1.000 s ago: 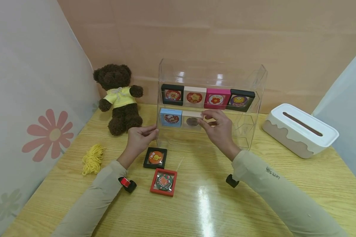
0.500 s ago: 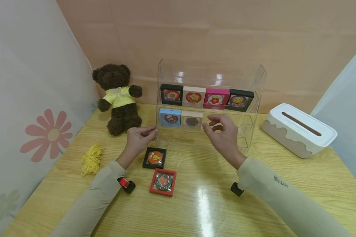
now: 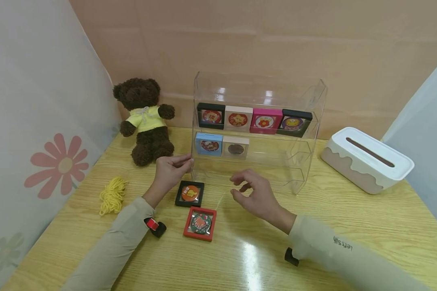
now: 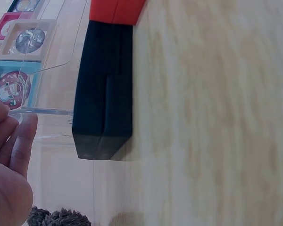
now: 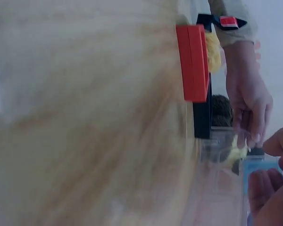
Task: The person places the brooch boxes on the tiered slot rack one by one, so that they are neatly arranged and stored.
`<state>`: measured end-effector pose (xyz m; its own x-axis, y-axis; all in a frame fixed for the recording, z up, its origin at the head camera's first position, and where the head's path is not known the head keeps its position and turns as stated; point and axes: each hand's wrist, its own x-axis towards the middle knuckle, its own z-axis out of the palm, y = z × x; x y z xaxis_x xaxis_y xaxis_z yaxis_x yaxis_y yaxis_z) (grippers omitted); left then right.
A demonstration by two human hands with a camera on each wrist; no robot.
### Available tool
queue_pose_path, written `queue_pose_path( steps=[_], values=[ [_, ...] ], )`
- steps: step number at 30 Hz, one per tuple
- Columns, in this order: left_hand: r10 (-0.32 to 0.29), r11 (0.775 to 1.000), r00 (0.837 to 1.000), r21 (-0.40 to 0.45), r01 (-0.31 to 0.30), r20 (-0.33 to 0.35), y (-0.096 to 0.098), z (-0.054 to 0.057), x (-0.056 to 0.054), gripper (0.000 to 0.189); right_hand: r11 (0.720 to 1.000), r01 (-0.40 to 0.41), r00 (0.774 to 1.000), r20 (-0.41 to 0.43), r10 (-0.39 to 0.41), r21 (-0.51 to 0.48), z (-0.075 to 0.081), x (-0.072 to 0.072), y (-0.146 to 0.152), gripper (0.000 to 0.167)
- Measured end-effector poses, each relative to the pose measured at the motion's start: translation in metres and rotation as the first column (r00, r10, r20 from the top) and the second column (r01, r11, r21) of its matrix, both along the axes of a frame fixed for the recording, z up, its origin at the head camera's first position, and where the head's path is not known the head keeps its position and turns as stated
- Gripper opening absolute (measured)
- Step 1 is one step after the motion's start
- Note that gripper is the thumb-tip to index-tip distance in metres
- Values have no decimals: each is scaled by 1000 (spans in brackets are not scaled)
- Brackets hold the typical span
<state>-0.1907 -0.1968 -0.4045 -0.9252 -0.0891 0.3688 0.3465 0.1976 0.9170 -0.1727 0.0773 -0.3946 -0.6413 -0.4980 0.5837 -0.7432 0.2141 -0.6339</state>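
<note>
The left hand (image 3: 172, 171) pinches the lower left edge of a clear acrylic display stand (image 3: 262, 91); in the left wrist view its fingertips (image 4: 26, 127) meet the panel's edge. Over the table in front of the stand is the right hand (image 3: 255, 196), fingers loosely bent, holding nothing. On the stand's lower tier sit a light blue framed badge (image 3: 209, 144) and a beige framed badge (image 3: 236, 148), side by side. Flat on the table between the hands lie a black framed badge (image 3: 190, 194) with a thumb design and a red framed badge (image 3: 200, 224).
Black, beige, pink and black framed badges (image 3: 265, 122) line the tier above. A brown teddy bear (image 3: 145, 117) in a yellow top sits left of the stand. Yellow yarn (image 3: 113, 196) lies at the left, a white tissue box (image 3: 368, 159) at the right.
The right hand has let go of the beige framed badge, leaving it on the lower tier, and has come down toward the table's front. The left hand stays at the stand's edge.
</note>
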Motion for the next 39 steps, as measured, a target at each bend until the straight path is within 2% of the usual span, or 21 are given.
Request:
queue_pose_path(
  steps=[5,9,15,20,32,39],
  values=[
    [1,1000,1000,-10,-1,-14,0,0,0,21,984,-111,990,102,97,141,-6,16,-4,32],
    [3,1000,1000,-16,-4,-22,0,0,0,21,952,-203,964,216,154,229,-10,26,-6,39],
    [-6,1000,1000,-8,6,-17,0,1,0,21,922,-274,916,365,165,272,-14,35,-10,52],
    [-17,1000,1000,7,17,9,-1,3,1,22,906,-299,902,399,166,300,-18,38,-14,65],
    [-19,1000,1000,-17,19,-17,-2,1,0,21,863,-227,950,297,95,451,-20,38,-22,75],
    [-15,1000,1000,-26,15,-1,-3,-1,-1,20,837,-196,969,233,85,510,-20,39,-25,74]
  ],
)
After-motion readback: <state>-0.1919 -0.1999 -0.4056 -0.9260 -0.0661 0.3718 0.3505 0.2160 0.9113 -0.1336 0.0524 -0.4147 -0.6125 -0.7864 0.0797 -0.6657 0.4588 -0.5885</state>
